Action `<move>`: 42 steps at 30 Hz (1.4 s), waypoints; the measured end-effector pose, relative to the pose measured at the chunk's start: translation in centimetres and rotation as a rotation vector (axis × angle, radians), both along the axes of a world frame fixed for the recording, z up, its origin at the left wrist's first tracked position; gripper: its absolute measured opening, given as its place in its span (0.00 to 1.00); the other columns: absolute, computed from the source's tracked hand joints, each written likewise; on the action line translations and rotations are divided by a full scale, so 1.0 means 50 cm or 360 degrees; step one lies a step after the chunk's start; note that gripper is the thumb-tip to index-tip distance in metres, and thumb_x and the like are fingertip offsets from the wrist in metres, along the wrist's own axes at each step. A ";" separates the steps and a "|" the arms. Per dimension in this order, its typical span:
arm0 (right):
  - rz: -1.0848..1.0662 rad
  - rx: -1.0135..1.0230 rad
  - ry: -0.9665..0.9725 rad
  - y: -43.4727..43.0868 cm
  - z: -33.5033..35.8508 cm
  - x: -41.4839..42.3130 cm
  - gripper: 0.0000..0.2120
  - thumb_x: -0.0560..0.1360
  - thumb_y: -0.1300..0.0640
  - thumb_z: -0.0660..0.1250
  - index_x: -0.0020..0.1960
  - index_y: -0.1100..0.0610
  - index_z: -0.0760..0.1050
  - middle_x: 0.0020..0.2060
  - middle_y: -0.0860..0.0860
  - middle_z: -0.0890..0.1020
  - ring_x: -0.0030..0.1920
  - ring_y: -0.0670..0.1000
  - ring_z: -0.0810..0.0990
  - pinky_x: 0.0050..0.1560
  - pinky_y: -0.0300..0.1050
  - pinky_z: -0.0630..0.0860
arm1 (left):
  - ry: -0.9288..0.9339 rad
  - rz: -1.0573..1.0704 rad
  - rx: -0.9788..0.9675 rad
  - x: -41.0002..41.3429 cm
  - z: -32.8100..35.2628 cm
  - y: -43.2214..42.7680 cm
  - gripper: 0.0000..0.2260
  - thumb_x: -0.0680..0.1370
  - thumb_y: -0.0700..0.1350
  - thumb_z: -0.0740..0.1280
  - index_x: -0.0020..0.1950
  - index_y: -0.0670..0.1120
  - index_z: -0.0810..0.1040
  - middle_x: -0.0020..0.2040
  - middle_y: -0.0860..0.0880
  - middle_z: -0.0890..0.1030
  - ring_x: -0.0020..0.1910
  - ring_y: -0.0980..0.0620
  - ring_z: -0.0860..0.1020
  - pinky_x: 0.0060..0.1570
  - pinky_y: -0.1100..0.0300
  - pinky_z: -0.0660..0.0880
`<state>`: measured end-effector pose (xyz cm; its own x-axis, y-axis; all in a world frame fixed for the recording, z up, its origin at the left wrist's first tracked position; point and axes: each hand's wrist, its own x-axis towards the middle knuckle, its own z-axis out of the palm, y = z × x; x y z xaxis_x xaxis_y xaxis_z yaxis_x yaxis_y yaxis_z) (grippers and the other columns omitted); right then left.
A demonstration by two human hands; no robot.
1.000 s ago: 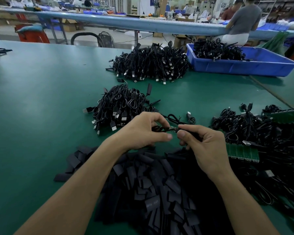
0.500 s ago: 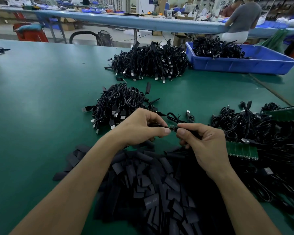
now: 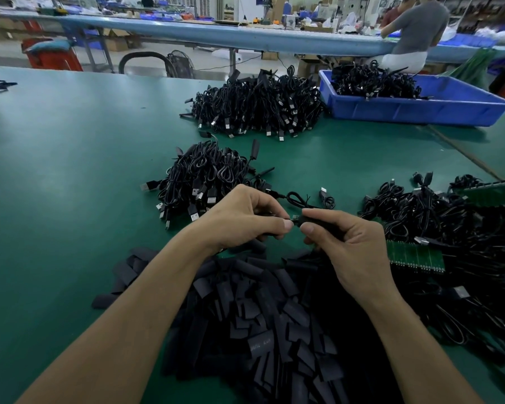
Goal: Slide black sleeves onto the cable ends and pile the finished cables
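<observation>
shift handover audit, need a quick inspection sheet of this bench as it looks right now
surface: dark green table mat, flat, no spills seen.
job's things: heap of flat black sleeves nearest the person; thin black cable leading to the hands.
clutter: green circuit board strips beside the right pile.
hands: left hand pinches the cable's end; right hand pinches what looks like one black sleeve against it.
cables: coiled black cables in a middle pile, far pile and right pile; more in the blue plastic tray.
surroundings: long blue bench behind; seated person in grey top.
</observation>
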<state>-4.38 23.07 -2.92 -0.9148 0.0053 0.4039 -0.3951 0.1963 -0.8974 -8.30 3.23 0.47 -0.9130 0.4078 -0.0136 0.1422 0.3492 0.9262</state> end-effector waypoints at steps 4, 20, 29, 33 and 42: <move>-0.0028 0.0008 0.0004 -0.001 -0.007 -0.002 0.08 0.72 0.60 0.75 0.48 0.48 0.84 0.35 0.47 0.86 0.33 0.47 0.83 0.37 0.35 0.78 | -0.0044 0.0043 -0.0026 0.000 -0.003 0.003 0.05 0.74 0.48 0.76 0.39 0.49 0.86 0.35 0.49 0.85 0.34 0.56 0.80 0.42 0.56 0.79; -0.0043 -0.0055 -0.0034 -0.006 -0.002 -0.001 0.10 0.71 0.59 0.76 0.50 0.47 0.84 0.39 0.45 0.87 0.34 0.44 0.83 0.39 0.34 0.78 | 0.0024 0.0013 -0.0054 0.005 0.001 0.015 0.03 0.76 0.43 0.74 0.43 0.46 0.85 0.36 0.49 0.86 0.35 0.55 0.80 0.42 0.54 0.79; -0.0315 -0.0356 -0.0029 -0.005 -0.001 -0.009 0.10 0.73 0.63 0.75 0.51 0.53 0.80 0.39 0.49 0.87 0.38 0.48 0.86 0.39 0.36 0.79 | 0.0131 0.0106 -0.0098 0.006 -0.008 0.015 0.06 0.76 0.46 0.74 0.43 0.45 0.84 0.36 0.48 0.85 0.35 0.53 0.84 0.41 0.55 0.83; -0.0343 -0.0430 -0.0002 -0.012 0.000 -0.007 0.10 0.73 0.65 0.74 0.50 0.52 0.83 0.38 0.49 0.87 0.37 0.48 0.85 0.42 0.36 0.80 | 0.0188 0.0148 -0.0037 0.008 -0.005 0.022 0.05 0.75 0.47 0.76 0.43 0.46 0.85 0.35 0.49 0.85 0.34 0.54 0.84 0.41 0.55 0.82; -0.0298 -0.0502 0.0056 -0.023 -0.004 -0.003 0.15 0.71 0.64 0.75 0.54 0.48 0.82 0.41 0.43 0.87 0.40 0.42 0.84 0.46 0.33 0.79 | 0.0215 0.0204 0.0056 0.017 -0.022 0.052 0.04 0.76 0.44 0.75 0.42 0.45 0.84 0.36 0.49 0.86 0.31 0.57 0.82 0.30 0.69 0.71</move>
